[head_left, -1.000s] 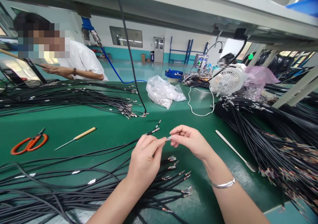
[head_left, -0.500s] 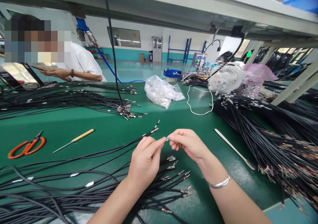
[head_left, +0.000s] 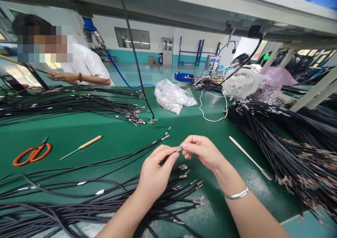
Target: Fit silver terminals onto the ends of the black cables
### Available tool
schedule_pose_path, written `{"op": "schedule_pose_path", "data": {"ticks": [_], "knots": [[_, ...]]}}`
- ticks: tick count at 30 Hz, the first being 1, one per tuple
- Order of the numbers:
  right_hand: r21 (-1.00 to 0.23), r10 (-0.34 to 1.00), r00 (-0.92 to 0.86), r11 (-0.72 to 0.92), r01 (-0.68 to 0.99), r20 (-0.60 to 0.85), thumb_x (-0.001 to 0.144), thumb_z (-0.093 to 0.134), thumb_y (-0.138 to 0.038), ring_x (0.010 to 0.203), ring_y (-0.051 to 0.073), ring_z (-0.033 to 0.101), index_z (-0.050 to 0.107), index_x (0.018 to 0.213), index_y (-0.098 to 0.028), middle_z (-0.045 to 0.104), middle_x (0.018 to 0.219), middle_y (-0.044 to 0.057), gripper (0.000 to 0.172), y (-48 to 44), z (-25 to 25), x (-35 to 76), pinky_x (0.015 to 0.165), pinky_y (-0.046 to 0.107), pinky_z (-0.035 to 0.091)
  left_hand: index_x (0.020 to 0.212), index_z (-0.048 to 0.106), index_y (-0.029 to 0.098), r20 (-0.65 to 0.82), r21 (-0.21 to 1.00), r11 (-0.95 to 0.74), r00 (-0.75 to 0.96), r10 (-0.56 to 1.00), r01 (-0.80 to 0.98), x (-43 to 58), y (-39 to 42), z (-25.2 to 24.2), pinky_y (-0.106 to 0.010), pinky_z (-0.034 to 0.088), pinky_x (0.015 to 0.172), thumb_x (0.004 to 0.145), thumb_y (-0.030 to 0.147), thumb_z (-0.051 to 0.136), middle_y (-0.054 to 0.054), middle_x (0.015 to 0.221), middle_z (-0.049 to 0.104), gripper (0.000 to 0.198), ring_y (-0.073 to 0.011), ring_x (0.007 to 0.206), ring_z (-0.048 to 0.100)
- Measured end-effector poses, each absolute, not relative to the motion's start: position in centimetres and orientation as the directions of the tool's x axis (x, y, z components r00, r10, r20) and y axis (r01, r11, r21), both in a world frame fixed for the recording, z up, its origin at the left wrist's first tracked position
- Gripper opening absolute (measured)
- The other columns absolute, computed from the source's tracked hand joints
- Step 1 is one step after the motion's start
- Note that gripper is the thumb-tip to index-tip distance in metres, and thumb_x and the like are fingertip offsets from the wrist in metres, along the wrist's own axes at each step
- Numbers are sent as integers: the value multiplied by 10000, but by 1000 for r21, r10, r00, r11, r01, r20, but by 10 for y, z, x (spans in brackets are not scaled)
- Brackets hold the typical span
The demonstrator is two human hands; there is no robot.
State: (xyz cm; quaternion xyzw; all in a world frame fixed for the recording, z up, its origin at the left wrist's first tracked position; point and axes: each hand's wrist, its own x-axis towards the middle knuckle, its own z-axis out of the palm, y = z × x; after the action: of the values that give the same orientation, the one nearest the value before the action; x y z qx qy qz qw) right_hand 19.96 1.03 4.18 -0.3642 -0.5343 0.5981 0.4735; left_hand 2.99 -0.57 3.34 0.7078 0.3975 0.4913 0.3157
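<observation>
My left hand (head_left: 155, 171) and my right hand (head_left: 204, 152) meet over the green table (head_left: 105, 136), fingertips pinched together on a small metal terminal (head_left: 179, 148) at the end of a thin black wire. The wire leaves under my left hand toward a loose bundle of black wires with metal terminals (head_left: 181, 181) lying just below both hands. A silver bracelet (head_left: 235, 195) circles my right wrist.
Orange scissors (head_left: 31, 153) and a wooden-handled awl (head_left: 81, 146) lie at left. A white stick (head_left: 250, 157), a thick heap of black cables (head_left: 289, 143), a small white fan (head_left: 240, 83) and a plastic bag (head_left: 172, 97) sit right and behind. Another person (head_left: 79, 67) works at far left.
My hands stay together on the terminal, fingers shifting slightly. The black cable hanging from above has swung back to the right.
</observation>
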Motion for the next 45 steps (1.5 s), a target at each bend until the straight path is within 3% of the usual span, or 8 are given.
{"op": "schedule_pose_path", "data": {"ticks": [14, 23, 28, 34, 39, 45], "knots": [[-991, 960, -253, 95, -97, 117, 716, 689, -331, 558, 100, 556, 620, 688, -150, 614, 623, 1, 195, 12, 38, 200, 575, 240, 452, 832, 695, 225, 495, 818, -499, 92, 864, 286, 32, -8, 27, -202, 423, 555, 772, 197, 588, 13, 678, 590, 126, -99, 611, 533], [-989, 958, -281, 17, -147, 59, 733, 662, -338, 549, 98, 542, 588, 684, -150, 613, 621, 4, 208, 12, 38, 196, 542, 223, 430, 726, 668, 188, 234, 967, -240, 75, 969, 83, 32, -5, 30, -189, 436, 518, 718, 241, 632, 18, 651, 629, 65, -92, 552, 522], [-989, 951, -307, 1, -145, 46, 750, 640, -357, 555, 98, 541, 580, 702, -145, 613, 632, 9, 225, 12, 40, 195, 539, 219, 430, 754, 666, 169, 174, 985, -174, 67, 982, -5, 34, -4, 30, -182, 426, 500, 707, 240, 645, 16, 642, 611, 88, -81, 533, 503], [-988, 942, -334, -25, -155, 28, 765, 615, -381, 555, 98, 547, 577, 703, -142, 604, 633, 9, 250, 12, 37, 192, 537, 220, 424, 1006, 659, 248, 316, 942, -327, 136, 939, 75, 32, -4, 23, -202, 446, 570, 790, 259, 574, 15, 742, 543, 232, -85, 603, 524], [-986, 936, -351, -41, -164, 19, 773, 604, -374, 560, 96, 553, 566, 696, -141, 606, 644, 10, 248, 14, 35, 191, 542, 214, 419, 994, 658, 262, 382, 898, -414, 198, 902, 150, 29, -3, 19, -207, 443, 619, 826, 233, 527, 15, 736, 525, 215, -90, 644, 522], [-986, 942, -335, -37, -164, 20, 783, 596, -380, 557, 96, 552, 568, 697, -135, 605, 645, 17, 261, 16, 33, 193, 546, 215, 419, 892, 617, 211, 325, 937, -340, 160, 932, 78, 31, -1, 20, -213, 453, 608, 797, 260, 560, 9, 797, 582, 121, -95, 641, 532]]}}
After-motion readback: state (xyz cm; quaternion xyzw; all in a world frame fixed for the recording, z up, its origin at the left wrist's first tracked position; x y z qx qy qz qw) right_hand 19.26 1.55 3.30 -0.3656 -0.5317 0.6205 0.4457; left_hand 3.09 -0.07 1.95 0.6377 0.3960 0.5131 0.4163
